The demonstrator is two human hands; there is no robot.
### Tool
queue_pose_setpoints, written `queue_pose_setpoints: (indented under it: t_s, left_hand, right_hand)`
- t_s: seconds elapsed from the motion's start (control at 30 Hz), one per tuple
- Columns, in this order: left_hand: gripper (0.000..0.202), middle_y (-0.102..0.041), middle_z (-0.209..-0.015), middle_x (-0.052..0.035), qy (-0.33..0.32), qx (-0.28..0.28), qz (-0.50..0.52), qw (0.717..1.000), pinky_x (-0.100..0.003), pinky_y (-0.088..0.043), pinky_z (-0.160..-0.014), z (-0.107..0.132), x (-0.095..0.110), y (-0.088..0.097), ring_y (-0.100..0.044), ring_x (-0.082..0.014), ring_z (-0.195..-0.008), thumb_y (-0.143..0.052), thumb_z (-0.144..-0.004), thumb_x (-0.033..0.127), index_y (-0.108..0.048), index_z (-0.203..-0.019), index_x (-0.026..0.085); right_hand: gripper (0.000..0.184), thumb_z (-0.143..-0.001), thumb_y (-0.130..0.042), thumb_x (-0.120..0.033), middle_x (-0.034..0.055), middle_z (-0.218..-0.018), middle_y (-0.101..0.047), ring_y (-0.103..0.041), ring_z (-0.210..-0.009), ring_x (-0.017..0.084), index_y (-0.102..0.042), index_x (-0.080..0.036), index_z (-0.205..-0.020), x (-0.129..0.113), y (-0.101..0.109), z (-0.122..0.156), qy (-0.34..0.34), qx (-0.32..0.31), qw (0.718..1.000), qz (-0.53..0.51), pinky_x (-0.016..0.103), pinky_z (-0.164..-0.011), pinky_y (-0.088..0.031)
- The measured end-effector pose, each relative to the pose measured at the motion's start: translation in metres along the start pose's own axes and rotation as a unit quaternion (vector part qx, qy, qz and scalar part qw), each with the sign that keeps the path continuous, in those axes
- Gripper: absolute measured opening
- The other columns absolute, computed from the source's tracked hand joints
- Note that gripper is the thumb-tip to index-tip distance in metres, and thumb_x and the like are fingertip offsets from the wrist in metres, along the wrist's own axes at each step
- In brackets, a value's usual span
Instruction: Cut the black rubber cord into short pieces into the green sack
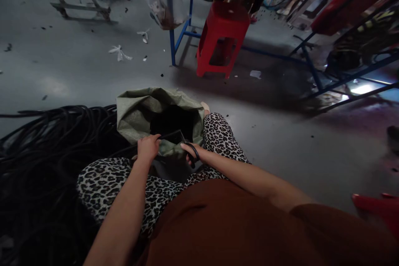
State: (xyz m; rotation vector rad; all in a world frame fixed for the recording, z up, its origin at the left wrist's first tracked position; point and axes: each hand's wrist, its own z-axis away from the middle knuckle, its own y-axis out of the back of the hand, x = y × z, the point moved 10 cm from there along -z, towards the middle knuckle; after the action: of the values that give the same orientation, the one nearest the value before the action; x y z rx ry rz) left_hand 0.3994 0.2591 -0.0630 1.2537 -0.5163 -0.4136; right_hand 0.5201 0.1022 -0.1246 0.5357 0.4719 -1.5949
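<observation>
I sit with my knees in leopard-print trousers (218, 133) either side of an open green woven sack (137, 112) on the floor. My left hand (148, 148) is closed on a thin black cable (170, 136) at the sack's near rim. My right hand (190, 153) is closed too, gripping a curved loop of the same black cable just to the right. The cable runs between both hands and over the dark mouth of the sack.
A big heap of black cable (46, 149) lies on the floor at my left. A red plastic stool (222, 37) stands ahead beside a blue metal frame (174, 29). More blue racking (343, 79) is at the right. White scraps (119, 52) dot the grey floor.
</observation>
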Motion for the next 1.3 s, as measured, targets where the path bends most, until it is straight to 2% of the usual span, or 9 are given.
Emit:
queue_pose_setpoints:
  t_s: [0.3,0.43,0.77,0.87,1.03,1.3]
  left_hand:
    - [0.036,-0.069,-0.112,-0.0072,-0.042,-0.002,0.007,0.999,-0.038,-0.039,-0.088,0.003,0.012,-0.006,-0.06,-0.0256,-0.105,-0.044,-0.086,0.029,-0.064,-0.115,0.023]
    - [0.035,-0.069,-0.112,-0.0066,-0.047,-0.005,0.003,0.999,-0.038,-0.038,-0.089,0.003,0.012,-0.01,-0.059,-0.0248,-0.105,-0.044,-0.086,0.029,-0.064,-0.115,0.025]
    - [0.034,-0.068,-0.113,-0.0068,-0.057,-0.027,0.014,0.998,-0.036,-0.037,-0.093,0.002,0.016,-0.013,-0.058,-0.0232,-0.108,-0.044,-0.087,0.028,-0.063,-0.116,0.025]
    - [0.035,-0.069,-0.112,-0.0071,-0.061,-0.029,0.014,0.998,-0.036,-0.038,-0.093,0.002,0.018,-0.012,-0.059,-0.0234,-0.106,-0.044,-0.087,0.027,-0.063,-0.116,0.023]
    - [0.036,-0.069,-0.112,-0.007,-0.055,-0.036,0.007,0.998,-0.034,-0.039,-0.091,0.001,0.017,-0.014,-0.06,-0.0227,-0.104,-0.043,-0.088,0.028,-0.063,-0.117,0.022]
    - [0.036,-0.069,-0.113,-0.0065,-0.045,-0.049,0.006,0.998,-0.034,-0.039,-0.092,0.0,0.017,-0.016,-0.06,-0.0221,-0.106,-0.043,-0.088,0.029,-0.062,-0.118,0.023]
  right_hand:
    - [0.052,-0.093,-0.041,-0.059,-0.0012,-0.051,-0.057,-0.055,-0.035,0.012,-0.053,-0.016,-0.119,-0.002,-0.005,-0.005,0.017,-0.023,1.0,0.012,0.016,-0.034,-0.038]
    - [0.053,-0.093,-0.04,-0.059,-0.0012,-0.051,-0.057,-0.055,-0.035,0.012,-0.053,-0.016,-0.12,-0.002,-0.005,-0.007,0.009,-0.023,0.999,0.023,0.014,-0.032,-0.034]
    - [0.049,-0.094,-0.04,-0.057,-0.0007,-0.051,-0.057,-0.055,-0.035,0.012,-0.053,-0.015,-0.116,-0.005,-0.001,-0.005,-0.013,-0.018,1.0,-0.008,0.014,-0.031,-0.034]
    - [0.044,-0.095,-0.041,-0.053,-0.0027,-0.048,-0.054,-0.052,-0.032,0.011,-0.054,-0.015,-0.111,-0.004,0.001,-0.01,-0.007,-0.007,1.0,-0.017,0.014,-0.03,-0.034]
    - [0.031,-0.095,-0.047,-0.044,-0.0071,-0.044,-0.045,-0.044,-0.029,0.007,-0.056,-0.015,-0.099,-0.005,0.006,-0.017,0.015,0.025,0.999,-0.029,0.015,-0.03,-0.039]
    - [0.026,-0.091,-0.053,-0.038,-0.0076,-0.042,-0.04,-0.04,-0.03,0.006,-0.055,-0.014,-0.081,-0.012,0.011,-0.01,0.013,0.055,0.998,0.002,0.014,-0.029,-0.038]
